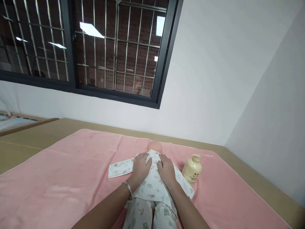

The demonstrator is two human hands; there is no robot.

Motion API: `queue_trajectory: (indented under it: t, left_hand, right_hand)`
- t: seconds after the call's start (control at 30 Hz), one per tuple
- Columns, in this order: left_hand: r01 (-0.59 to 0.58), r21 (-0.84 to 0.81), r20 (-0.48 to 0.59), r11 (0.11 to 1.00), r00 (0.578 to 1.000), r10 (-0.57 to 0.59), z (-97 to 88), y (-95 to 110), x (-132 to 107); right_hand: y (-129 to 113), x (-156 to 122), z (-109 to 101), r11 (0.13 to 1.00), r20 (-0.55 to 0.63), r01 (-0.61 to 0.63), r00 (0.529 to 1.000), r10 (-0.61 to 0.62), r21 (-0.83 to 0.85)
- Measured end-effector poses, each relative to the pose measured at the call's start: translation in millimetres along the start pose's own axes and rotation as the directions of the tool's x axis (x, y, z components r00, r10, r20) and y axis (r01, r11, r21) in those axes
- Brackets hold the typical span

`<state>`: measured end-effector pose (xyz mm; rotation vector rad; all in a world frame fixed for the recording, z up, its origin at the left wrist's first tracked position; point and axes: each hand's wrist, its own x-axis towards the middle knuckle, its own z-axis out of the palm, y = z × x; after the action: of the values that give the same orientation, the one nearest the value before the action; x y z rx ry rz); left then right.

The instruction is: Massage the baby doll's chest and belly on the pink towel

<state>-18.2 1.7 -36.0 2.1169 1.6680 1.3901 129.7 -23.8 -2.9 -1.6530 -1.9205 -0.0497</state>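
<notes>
A baby doll [154, 146] lies on its back on the pink mat [64, 168], its head toward the wall. It wears a white patterned top [151, 187] and matching trousers [138, 212]. My left hand [141, 167] rests flat on the left side of the top's chest, near the shoulder, with a bracelet [128, 188] at the wrist. Mirroring it, my right hand [166, 168] lies on the other side of the chest, fingers stretched out. The left sleeve [120, 168] is spread outward; the right one slants down beside my forearm. Neither hand grips anything visible.
Right of the doll, a pale yellow pump-type bottle [192, 169] stands tilted on the mat. A tan surface [252, 178] borders the mat. Behind it rises a white wall [202, 105] with a dark-framed barred window [114, 47]. Wooden rails [28, 126] with white bedding appear far left.
</notes>
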Motion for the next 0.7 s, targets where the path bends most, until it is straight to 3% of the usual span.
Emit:
queue_trajectory:
  t: [0.1, 0.2, 0.27, 0.4, 0.5, 0.6, 0.7]
  left_hand:
    - [-0.088, -0.029, -0.042, 0.996, 0.995, 0.087, 0.6, -1.0, -3.9]
    - [-0.041, 0.003, -0.086, 0.999, 0.995, 0.041, 0.5, -0.8, -5.1]
    - [0.003, 0.021, -0.076, 1.000, 0.997, -0.001, 0.0, -0.3, -3.7]
    - [-0.053, -0.004, -0.038, 0.999, 0.998, 0.053, -1.1, -0.2, -1.9]
    - [-0.112, -0.038, -0.081, 0.993, 0.991, 0.109, -1.2, -1.0, -5.0]
    - [-0.073, -0.026, -0.107, 0.997, 0.992, 0.069, -0.6, -1.5, -7.2]
    - [-0.012, 0.023, -0.045, 1.000, 0.999, 0.013, 0.3, -1.4, -4.5]
  right_hand:
    - [-0.1, -5.3, 1.1, 0.999, -0.070, 0.009, 0.998, -0.006, 0.041]
    - [-1.9, -9.4, 1.6, 0.994, -0.133, -0.107, 0.985, 0.110, 0.028]
    - [-2.3, -8.1, 1.5, 0.992, -0.112, -0.129, 0.985, 0.128, -0.001]
    - [-0.2, -2.3, 1.7, 0.998, -0.041, -0.052, 0.998, 0.050, -0.036]
    - [0.2, -3.9, 2.1, 1.000, -0.065, 0.000, 0.998, -0.001, -0.010]
    - [-2.1, -8.3, 2.0, 0.998, -0.122, -0.068, 0.990, 0.067, -0.007]
    - [-3.7, -8.0, 1.3, 0.991, -0.097, -0.128, 0.988, 0.124, -0.040]
